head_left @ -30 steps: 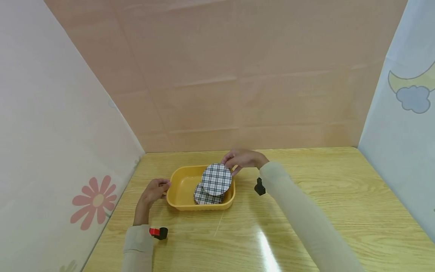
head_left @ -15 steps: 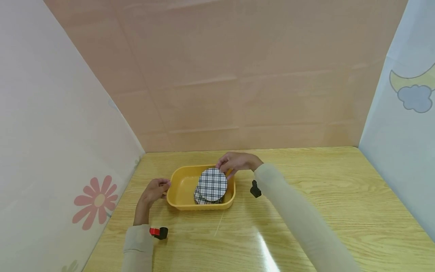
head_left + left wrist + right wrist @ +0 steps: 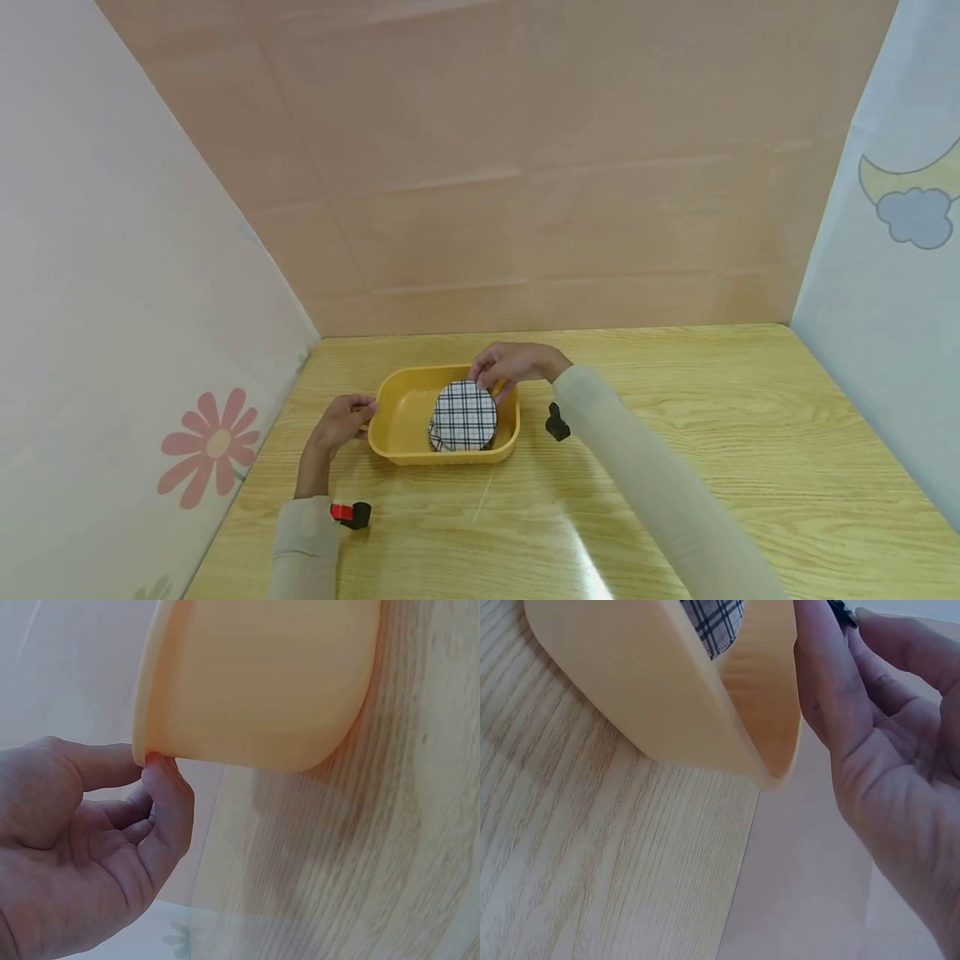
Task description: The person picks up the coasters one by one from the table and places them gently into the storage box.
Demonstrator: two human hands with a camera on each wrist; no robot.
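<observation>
Two hands [image 3: 420,392]; plaid disc [image 3: 464,415] now apparently lower in tray [image 3: 397,408].

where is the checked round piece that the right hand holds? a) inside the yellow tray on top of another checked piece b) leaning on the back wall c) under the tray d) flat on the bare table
a: the right hand pinches the checked round piece by its far edge, and it lies inside the yellow tray over another checked piece.

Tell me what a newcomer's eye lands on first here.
The yellow tray in the middle of the wooden table, with black-and-white checked round mats stacked inside. The right hand pinches the top mat's far edge, while the left hand holds the tray's left rim.
</observation>
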